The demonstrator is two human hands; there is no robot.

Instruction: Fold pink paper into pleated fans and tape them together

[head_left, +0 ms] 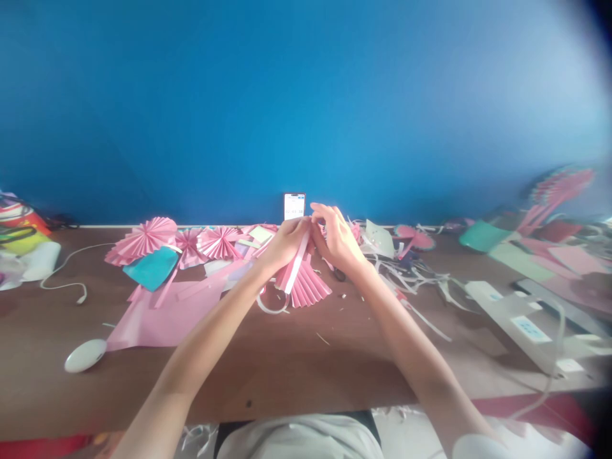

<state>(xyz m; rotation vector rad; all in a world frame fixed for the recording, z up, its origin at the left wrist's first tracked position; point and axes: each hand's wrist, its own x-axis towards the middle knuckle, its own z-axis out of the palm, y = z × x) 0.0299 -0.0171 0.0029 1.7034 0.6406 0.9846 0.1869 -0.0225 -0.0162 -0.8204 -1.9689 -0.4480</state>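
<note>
Pink paper, folded accordion-style: that pleated fan (313, 291) is what's being worked on, right around the middle of the frame with its folds spread at the bottom. Left hand (291, 238) has its fingers pinched on the narrow top end. Right hand (338, 237) is up close beside it, fingers curled; can't tell if they're gripping anything. A pale strip (297, 262) runs down over the fan, and just below left is a white ring (273, 312), maybe a tape roll.

Progress-wise, I'd say the pleating on this one is done, and whatever the strip is for looks unfinished. Left of centre there's a big pink rosette (146, 237) plus a smaller rosette (220, 242), both shaped already, so I'd count those as done. The pink sheet (160, 319) at lower left shows no pleats, so probably untouched stock.

Further out on the brown worktop (306, 376): white offcuts (406, 280) right of centre, a white mouse (86, 356) lower left, and a phone (294, 205) propped near the blue wall (296, 102).
</note>
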